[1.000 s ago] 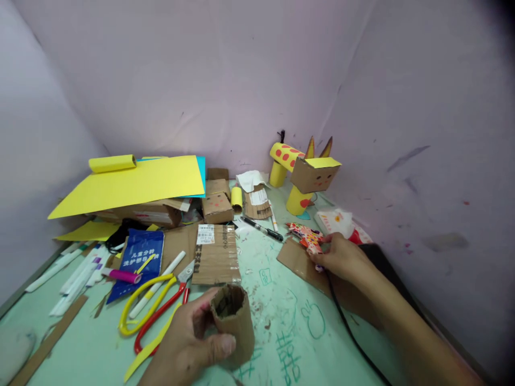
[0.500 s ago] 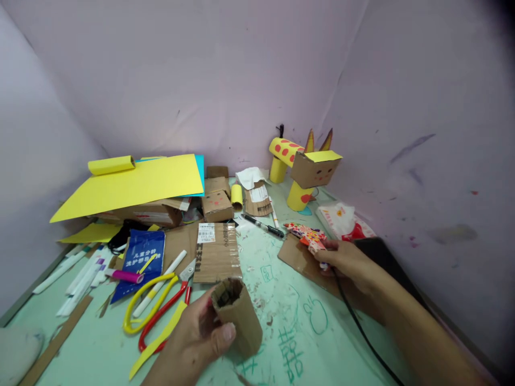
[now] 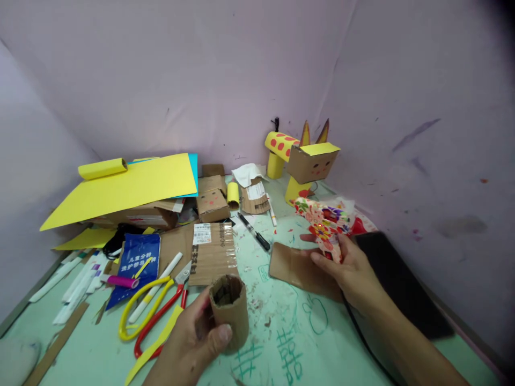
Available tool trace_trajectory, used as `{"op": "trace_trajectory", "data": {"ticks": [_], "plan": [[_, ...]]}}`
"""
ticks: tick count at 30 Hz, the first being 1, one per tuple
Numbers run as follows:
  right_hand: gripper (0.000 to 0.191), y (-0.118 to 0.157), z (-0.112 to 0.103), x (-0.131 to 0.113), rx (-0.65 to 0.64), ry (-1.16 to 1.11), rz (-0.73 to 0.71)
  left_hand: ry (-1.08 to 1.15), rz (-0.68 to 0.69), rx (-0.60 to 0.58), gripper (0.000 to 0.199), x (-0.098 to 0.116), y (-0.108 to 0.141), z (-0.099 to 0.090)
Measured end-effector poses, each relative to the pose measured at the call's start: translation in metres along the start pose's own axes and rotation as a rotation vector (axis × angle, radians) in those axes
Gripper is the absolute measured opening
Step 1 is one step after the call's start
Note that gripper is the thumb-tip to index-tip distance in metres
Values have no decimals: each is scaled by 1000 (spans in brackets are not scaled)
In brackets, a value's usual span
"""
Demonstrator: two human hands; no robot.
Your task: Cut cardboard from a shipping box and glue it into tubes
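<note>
While the left hand [image 3: 195, 335] curls around a cardboard tube [image 3: 233, 316], its thumb pressed to the near side, the tube's ragged open end faces upward; whether its base touches the bench [image 3: 341, 348] cannot be made out. In this head view, to the right of the tube and farther off, the right hand [image 3: 348, 271] grips a flowered glue gun [image 3: 322, 221] by its handle, fingers wrapped round it and nozzle pointing left. A black cord [image 3: 364, 338] runs well to the right of the tube, and beyond the cord lies a flat black pad [image 3: 402, 287]. Left of the tube are scissors [image 3: 161, 315] with one yellow and one red handle, overlapped by a yellow strip [image 3: 155, 349]. Just beyond the tube lies flat cardboard [image 3: 213, 260] bearing a white label. Farther beyond the tube, slightly right, is a black pen [image 3: 253, 231]; well past both stands a box-headed toy [image 3: 309, 165] with a spotted yellow body.
</note>
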State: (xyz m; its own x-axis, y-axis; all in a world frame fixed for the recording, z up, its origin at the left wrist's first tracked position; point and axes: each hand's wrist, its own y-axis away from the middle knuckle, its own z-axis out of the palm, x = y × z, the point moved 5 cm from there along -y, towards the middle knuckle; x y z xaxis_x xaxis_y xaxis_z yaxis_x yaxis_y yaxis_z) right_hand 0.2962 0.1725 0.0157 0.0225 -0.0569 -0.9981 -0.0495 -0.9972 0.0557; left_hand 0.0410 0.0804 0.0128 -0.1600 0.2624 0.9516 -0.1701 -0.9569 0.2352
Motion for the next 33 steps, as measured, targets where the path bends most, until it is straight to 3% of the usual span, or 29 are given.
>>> {"op": "trace_trajectory", "data": {"ticks": [3,7,10,14,20,26,30,33], "plan": [[34,9,10,3,-215,-43,19,59,-11,10,58,0,-1,1],[46,31,27,-11,-534,-59,-6,63,-35,-8,59,-1,-2,4],[45,43,33,-24,-650,13,-34,-3,-35,-43,61,0,-2,4],[28,46,29,-31,-666,127,-83,-120,-10,-20,62,4,-1,-1],[36,46,23,-30,-702,165,-96,-338,65,37,61,8,2,-15],[31,46,18,-28,-675,163,-107,-847,238,151,50,14,9,-27],[32,44,18,-27,-677,180,-127,-1018,462,242,50,21,14,-21],[35,44,21,-29,-684,179,-143,-1101,568,243,51,23,15,-16]]}}
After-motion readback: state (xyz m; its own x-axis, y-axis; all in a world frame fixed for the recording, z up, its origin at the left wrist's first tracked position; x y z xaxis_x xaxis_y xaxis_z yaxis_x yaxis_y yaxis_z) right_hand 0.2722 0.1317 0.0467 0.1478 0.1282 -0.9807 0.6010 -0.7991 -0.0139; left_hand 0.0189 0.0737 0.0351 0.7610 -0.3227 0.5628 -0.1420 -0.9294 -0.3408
